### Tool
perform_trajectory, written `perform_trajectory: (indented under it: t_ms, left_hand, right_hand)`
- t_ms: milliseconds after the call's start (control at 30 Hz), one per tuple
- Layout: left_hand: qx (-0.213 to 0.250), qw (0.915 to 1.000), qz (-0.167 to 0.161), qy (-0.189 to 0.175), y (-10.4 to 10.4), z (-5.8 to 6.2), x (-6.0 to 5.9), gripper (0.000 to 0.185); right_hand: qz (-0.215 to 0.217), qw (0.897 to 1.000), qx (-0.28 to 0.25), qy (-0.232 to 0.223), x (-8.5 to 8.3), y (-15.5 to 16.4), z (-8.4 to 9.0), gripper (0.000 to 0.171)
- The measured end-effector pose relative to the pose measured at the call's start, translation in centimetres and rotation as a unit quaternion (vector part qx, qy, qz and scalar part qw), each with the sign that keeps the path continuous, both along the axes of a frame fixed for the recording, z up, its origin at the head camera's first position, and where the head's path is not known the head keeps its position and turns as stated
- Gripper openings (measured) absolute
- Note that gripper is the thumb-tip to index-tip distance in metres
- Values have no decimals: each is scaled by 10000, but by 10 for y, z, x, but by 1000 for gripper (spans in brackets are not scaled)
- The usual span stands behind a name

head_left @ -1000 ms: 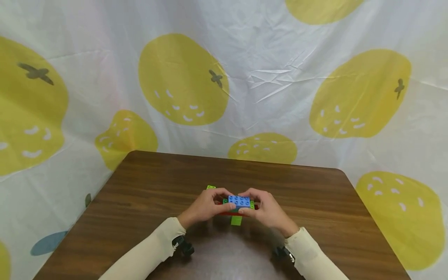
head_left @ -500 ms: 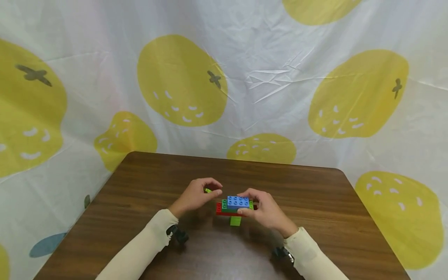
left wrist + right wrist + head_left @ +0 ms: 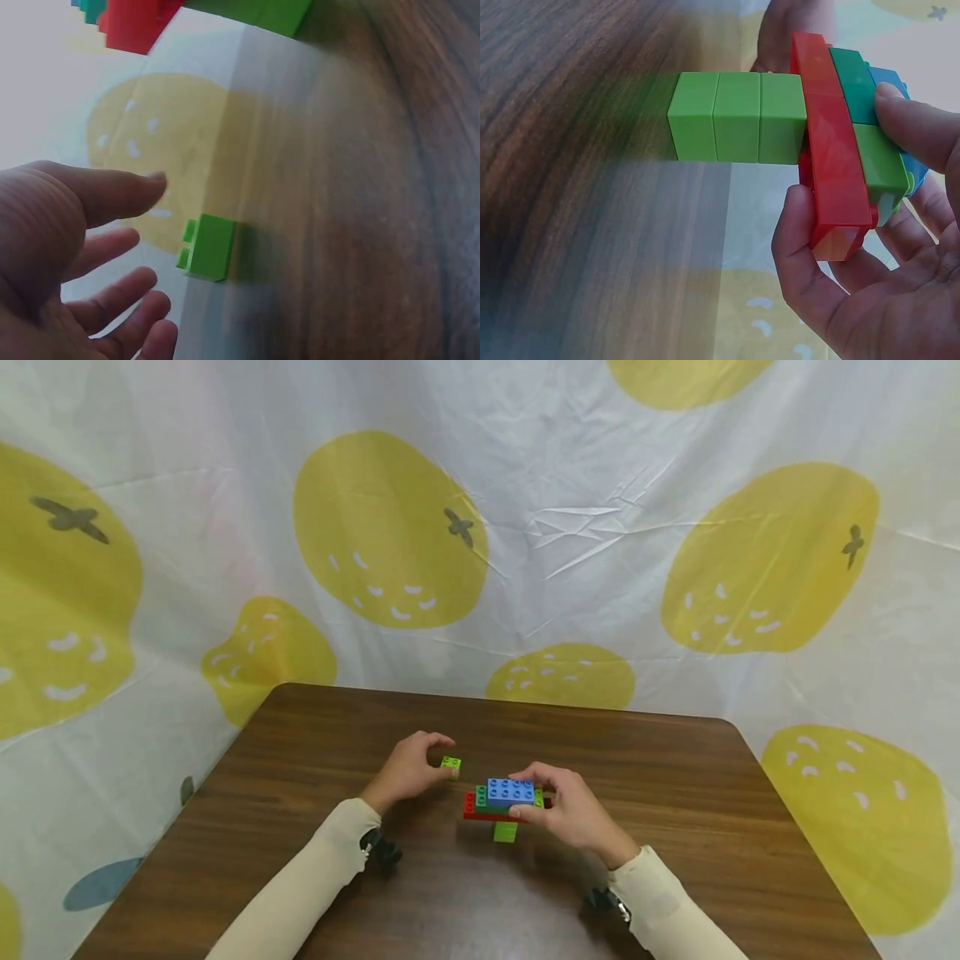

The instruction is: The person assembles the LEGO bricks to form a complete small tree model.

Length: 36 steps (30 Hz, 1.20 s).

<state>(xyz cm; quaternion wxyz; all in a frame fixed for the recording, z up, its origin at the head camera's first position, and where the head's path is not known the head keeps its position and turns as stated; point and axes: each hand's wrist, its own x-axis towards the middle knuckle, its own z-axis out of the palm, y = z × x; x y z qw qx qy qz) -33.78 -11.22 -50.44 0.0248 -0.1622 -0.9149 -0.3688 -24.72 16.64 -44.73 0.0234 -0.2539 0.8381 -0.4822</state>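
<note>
My right hand (image 3: 567,808) grips the right end of a toy building brick stack. The stack has a column of light green bricks (image 3: 737,118) standing on the table, with a red layer (image 3: 834,154) across its top. Above the red sit a dark green brick (image 3: 856,88) and a light green brick (image 3: 881,159), and a studded blue brick (image 3: 511,791) tops them. To the stack's left, my left hand (image 3: 407,770) reaches around a loose light green brick (image 3: 211,249). In the left wrist view, thumb and fingers are spread apart, with a gap to that brick.
Everything stands on a brown wood-grain table (image 3: 480,893). A white curtain (image 3: 570,460) with yellow lemon prints hangs behind the table's far edge. Dark wrist cameras (image 3: 382,850) hang below both cuffs.
My left hand has let go of the stack's left side and moved left and away from me to the loose light green brick. The right hand keeps holding the stack in place.
</note>
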Motion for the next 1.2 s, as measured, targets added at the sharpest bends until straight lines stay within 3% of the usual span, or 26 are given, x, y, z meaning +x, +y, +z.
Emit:
perform_trajectory:
  t_ms: [267, 700, 1000, 1200]
  left_hand:
    - [-246, 9987, -232, -378, 3, -11, -5, 47]
    - [-373, 9978, -241, -484, 6, -18, -11, 35]
    - [-159, 9989, -306, -323, 8, -6, -4, 35]
    - [343, 9983, -454, -95, 12, 8, 3, 35]
  right_hand:
    - [-9, 10000, -12, -80, 0, 1, -1, 31]
    - [-10, 9999, -21, -161, 1, 1, 0, 31]
    - [33, 9999, -6, 117, 3, 0, 3, 29]
    - [-31, 9999, 80, 114, 4, -3, 4, 28]
